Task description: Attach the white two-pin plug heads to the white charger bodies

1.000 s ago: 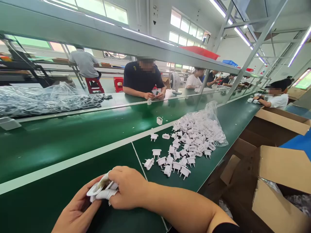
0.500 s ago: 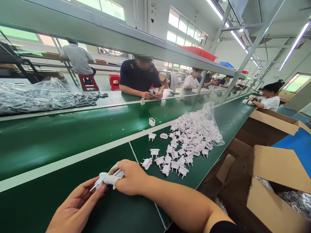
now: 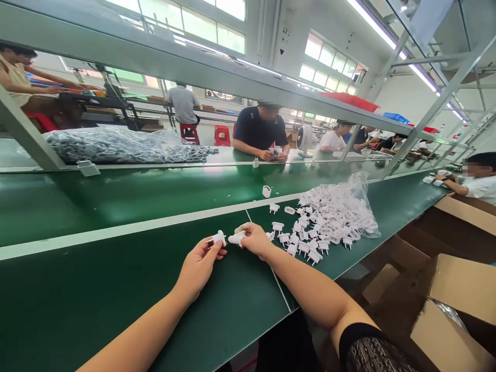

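My left hand (image 3: pixel 198 264) is closed on a small white plug part (image 3: pixel 218 238), pinched at the fingertips over the green conveyor table (image 3: pixel 116 289). My right hand (image 3: pixel 256 238) sits just to its right and grips another white plug part (image 3: pixel 236 239); its fingertips look wrapped in white. The two parts are a short gap apart. To the right of my right hand lie several loose white plug parts (image 3: pixel 298 243), spilling from a clear plastic bag (image 3: pixel 343 204) full of the same parts.
A single white part (image 3: pixel 266 191) lies on the moving belt farther back. A bag of dark parts (image 3: pixel 124 145) rests at the far left. People work across the line and at the right end. Open cardboard boxes (image 3: pixel 457 289) stand at my right.
My hands have moved forward and apart, each now holding one white part instead of working together on one bundle. The view has swung left, showing more of the belt.
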A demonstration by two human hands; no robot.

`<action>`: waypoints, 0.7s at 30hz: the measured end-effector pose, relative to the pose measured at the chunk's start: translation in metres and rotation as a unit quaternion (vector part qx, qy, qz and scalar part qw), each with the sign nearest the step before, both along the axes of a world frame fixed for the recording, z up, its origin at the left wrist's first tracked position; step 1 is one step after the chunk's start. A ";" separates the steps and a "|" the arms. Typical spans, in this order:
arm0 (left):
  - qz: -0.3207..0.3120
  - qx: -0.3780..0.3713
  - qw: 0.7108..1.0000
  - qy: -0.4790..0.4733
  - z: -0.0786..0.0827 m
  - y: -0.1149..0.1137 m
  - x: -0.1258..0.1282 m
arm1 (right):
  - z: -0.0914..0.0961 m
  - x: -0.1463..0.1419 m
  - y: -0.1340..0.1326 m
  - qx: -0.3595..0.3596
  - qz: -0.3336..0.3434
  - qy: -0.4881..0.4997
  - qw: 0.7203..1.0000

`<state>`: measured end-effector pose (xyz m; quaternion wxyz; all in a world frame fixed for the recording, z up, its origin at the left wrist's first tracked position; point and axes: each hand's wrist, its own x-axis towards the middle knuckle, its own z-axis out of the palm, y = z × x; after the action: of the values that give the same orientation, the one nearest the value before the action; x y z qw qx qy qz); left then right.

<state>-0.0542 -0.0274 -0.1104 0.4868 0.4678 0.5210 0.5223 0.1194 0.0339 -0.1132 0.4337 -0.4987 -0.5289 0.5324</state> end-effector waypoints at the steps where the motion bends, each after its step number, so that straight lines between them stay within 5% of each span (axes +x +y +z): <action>1: 0.001 0.002 1.000 -0.010 0.001 0.000 0.000 | 0.001 0.000 0.000 0.004 0.001 0.006 1.000; 9: 0.002 0.017 0.995 -0.096 -0.003 0.004 0.002 | 0.003 0.002 -0.001 0.043 0.010 0.044 0.998; 21: -0.019 -0.018 0.998 -0.055 0.003 -0.005 0.001 | 0.012 0.000 -0.023 0.073 0.023 0.030 0.997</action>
<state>-0.0533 -0.0325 -0.1071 0.5328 0.4393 0.4938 0.5285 0.1197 0.0110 -0.1008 0.4725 -0.4372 -0.5640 0.5173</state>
